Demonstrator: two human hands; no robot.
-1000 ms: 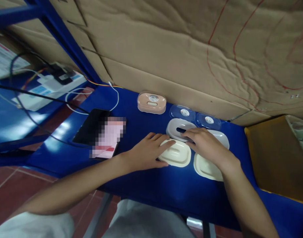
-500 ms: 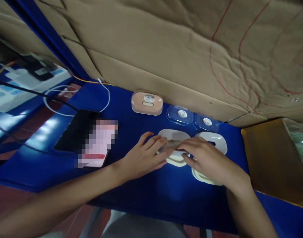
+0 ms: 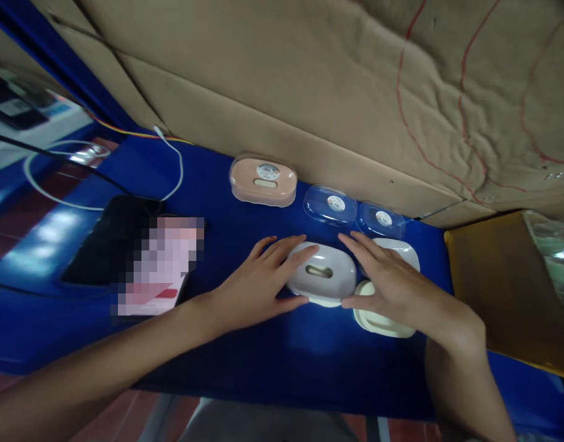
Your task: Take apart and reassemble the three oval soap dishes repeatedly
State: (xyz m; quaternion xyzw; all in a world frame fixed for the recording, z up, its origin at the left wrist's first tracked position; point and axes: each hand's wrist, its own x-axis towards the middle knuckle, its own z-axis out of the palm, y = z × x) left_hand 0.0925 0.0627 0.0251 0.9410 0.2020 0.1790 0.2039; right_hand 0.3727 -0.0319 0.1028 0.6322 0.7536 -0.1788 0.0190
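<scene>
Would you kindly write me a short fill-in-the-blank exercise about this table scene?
The left hand and right hand flank a slotted dish coloured ____.
The separate clear lids beside the peach box number ____.
In the picture, that box lies to those lids' ____.
The table is coloured ____.
Missing words: white; two; left; blue.

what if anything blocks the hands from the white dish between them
Nothing visible: the left hand is at the left end of the white dish, the right hand at its right end. A cream dish shows beneath it.

Bare hands [image 3: 269, 277], bare forearms [image 3: 139, 347], grey clothing [image 3: 263, 422]
</scene>
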